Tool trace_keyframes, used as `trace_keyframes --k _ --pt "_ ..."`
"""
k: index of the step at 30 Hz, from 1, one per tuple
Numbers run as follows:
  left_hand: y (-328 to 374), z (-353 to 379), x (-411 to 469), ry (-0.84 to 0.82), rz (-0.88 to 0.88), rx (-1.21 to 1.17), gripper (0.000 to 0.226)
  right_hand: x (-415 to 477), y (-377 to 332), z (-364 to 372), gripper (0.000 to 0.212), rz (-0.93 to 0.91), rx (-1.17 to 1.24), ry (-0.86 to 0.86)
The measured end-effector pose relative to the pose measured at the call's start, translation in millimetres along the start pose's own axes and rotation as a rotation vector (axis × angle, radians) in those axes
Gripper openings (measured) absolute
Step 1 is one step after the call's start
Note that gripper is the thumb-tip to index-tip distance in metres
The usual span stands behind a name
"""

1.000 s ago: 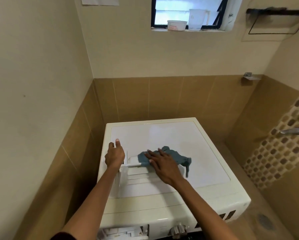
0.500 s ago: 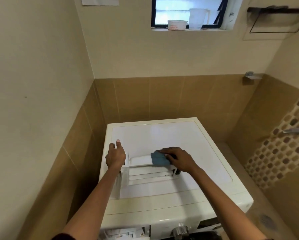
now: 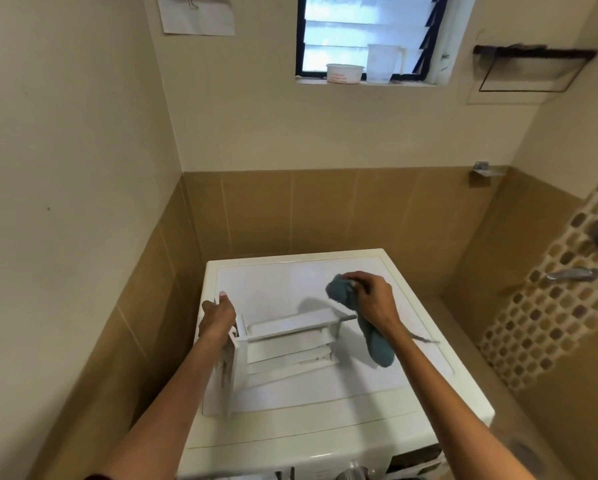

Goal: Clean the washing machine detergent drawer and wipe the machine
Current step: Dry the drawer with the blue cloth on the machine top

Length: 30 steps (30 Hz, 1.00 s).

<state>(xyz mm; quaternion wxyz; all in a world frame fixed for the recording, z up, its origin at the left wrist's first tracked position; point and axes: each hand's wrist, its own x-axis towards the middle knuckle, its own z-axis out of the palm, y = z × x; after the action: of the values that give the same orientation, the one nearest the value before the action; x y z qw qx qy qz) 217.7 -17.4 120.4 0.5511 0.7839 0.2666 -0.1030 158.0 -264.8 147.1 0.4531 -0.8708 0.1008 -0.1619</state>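
The step in hand looks like the wiping of the detergent drawer (image 3: 283,344), which is out of its slot and lies across the top of the washing machine (image 3: 290,282), towards the left edge. The left hand (image 3: 217,318) grasps the drawer's front-panel end, fingers curled over the top edge, and seems to prop it at a tilt so the inner walls face up. The right hand (image 3: 373,303) is clenched round a bunched blue-green cloth (image 3: 379,348), held clear above the drawer's far end, with a tail of the cloth hanging down just beside it. By my judgement the machine itself is not yet wiped, so the task is somewhere in its first half. The next move likely calls for bringing the cloth back down into the compartments and working it along the ribs and corners while the left hand steadies the piece. The drawer is hard white plastic, long and boxy, with thin dividing walls, a flat front plate and a small peg at the far end; narrow gaps there will resist a thick wad. The cloth looks soft and fuzzy, limp enough to fold small. The machine's top is smooth, glossy white with a rounded cream rim.
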Motion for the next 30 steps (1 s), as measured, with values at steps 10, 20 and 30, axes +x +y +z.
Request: trace_keyframes --k 10,20,30 --pt "59 8 -18 -0.260 -0.055 -0.133 0.044 -36 -76 67 0.041 -0.038 0.182 -0.329" --pt "94 -5 -55 -0.451 0.095 -0.107 0.043 -14 -86 46 0.026 0.018 0.301 -0.095" --pt "60 -29 -43 -0.446 0.512 0.265 0.068 9 -61 10 0.028 0.332 1.010 -0.109"
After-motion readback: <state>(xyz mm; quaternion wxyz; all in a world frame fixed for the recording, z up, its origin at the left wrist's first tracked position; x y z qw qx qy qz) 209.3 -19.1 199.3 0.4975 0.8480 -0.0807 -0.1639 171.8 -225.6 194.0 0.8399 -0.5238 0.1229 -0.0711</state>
